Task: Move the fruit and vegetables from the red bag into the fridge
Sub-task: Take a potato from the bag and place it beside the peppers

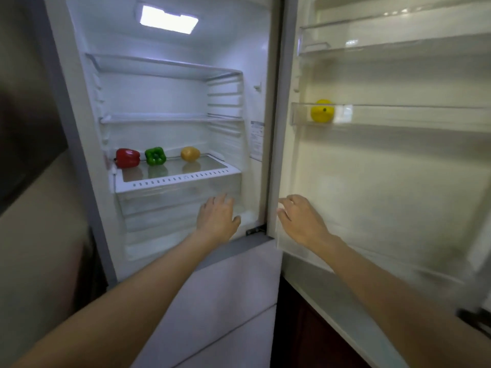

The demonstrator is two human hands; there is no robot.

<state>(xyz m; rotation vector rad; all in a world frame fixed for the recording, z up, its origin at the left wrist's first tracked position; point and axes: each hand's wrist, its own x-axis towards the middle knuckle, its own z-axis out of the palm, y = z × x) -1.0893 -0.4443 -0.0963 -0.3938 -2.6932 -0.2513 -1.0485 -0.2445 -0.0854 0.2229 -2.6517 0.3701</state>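
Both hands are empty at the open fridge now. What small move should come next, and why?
Probably draw both hands back toward the bag for the next item. The left hand and right hand hold nothing, and the red pepper, green pepper, orange fruit and yellow fruit already sit inside.

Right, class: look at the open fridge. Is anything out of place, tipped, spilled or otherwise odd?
Only mildly. The yellow fruit sits alone in a door bin, apart from the red pepper, green pepper and another yellow piece lined up on the lowest shelf. Nothing looks spilled or damaged.
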